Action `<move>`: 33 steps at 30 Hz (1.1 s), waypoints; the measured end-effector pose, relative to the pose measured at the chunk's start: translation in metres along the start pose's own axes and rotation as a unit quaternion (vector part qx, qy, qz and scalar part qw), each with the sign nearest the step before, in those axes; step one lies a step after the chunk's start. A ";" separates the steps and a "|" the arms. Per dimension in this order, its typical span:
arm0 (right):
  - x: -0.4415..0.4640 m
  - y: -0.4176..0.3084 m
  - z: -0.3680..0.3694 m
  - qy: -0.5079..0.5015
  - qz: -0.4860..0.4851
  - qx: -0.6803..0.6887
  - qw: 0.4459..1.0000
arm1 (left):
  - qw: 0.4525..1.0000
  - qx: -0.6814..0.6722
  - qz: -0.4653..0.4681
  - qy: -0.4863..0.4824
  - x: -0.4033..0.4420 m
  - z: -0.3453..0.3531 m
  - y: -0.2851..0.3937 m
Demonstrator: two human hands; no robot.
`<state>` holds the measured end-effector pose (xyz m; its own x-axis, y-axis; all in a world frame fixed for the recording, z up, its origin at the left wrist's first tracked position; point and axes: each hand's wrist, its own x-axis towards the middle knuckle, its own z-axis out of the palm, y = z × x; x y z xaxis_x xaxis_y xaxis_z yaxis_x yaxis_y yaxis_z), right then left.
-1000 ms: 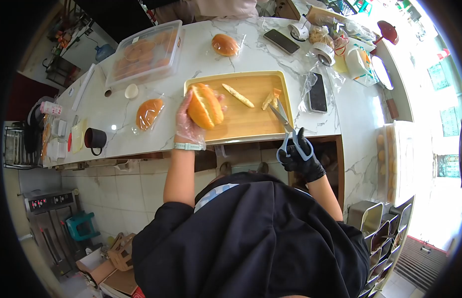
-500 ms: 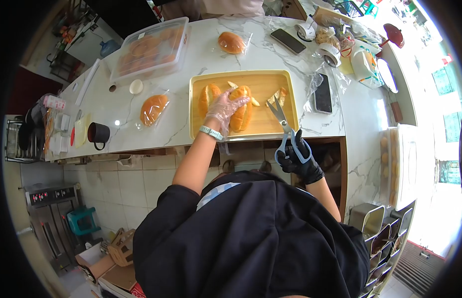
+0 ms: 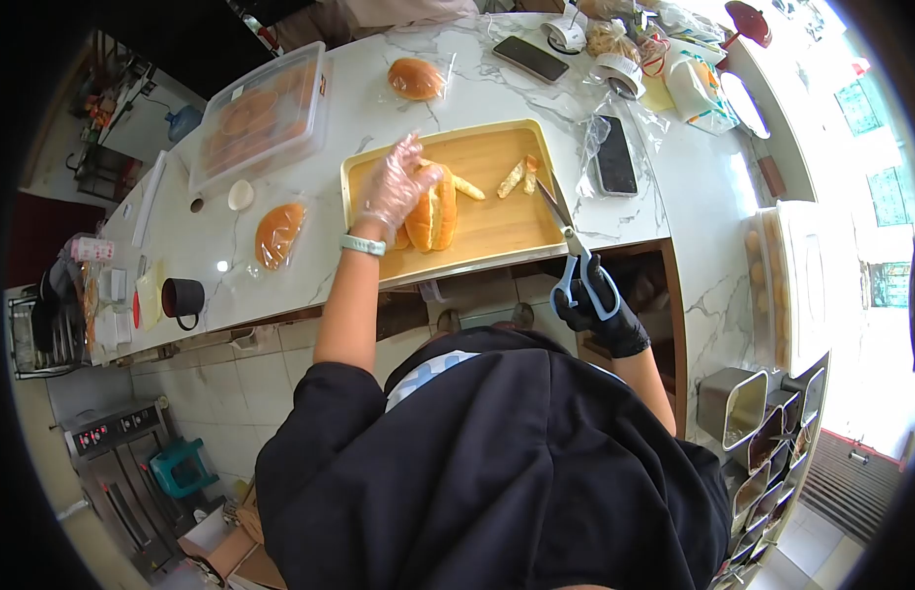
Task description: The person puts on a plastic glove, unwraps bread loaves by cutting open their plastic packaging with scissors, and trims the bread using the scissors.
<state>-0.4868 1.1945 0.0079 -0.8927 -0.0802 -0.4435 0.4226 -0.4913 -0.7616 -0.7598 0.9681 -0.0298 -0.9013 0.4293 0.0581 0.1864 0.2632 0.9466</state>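
Observation:
My left hand [image 3: 396,187], in a clear plastic glove, is over the left part of the wooden tray [image 3: 497,236], fingers apart. Right beside it lies a split bread roll [image 3: 433,211]; another roll is mostly hidden under the hand. Cut strips of bread [image 3: 512,179] rest on the tray's right side, and one more strip [image 3: 467,188] is near the roll. Black-gloved, my right hand [image 3: 603,313] is closed on the blue-handled scissors [image 3: 574,246], whose blades point up-left at the tray's right edge.
Wrapped buns [image 3: 278,236] [image 3: 416,79] lie left of and behind the tray. A lidded plastic box [image 3: 256,118] stands at the back left, a dark mug [image 3: 183,300] at the left. Two phones [image 3: 616,157] [image 3: 530,59] lie to the right and back. A person is across the table.
The roll that my left hand held up now lies on the tray, released. That hand has moved left off it. The scissors stay in my right hand; the view has shifted.

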 end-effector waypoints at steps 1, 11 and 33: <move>-0.002 0.000 -0.002 0.004 0.000 -0.008 1.000 | 0.998 -0.057 0.004 0.012 0.014 -0.008 -0.004; -0.010 0.020 -0.009 0.113 -0.008 0.020 0.993 | 0.935 0.264 -0.111 -0.210 0.010 -0.028 0.050; 0.004 0.002 0.014 0.204 -0.029 -0.416 0.886 | 0.924 -0.155 -0.347 -0.048 0.204 -0.041 -0.079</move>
<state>-0.4915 1.1817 0.0116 -0.8575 0.3275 -0.3967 0.4984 0.3383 -0.7982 -0.9746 0.9998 -0.0800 -0.7207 0.3287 -0.6104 -0.5570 0.2497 0.7921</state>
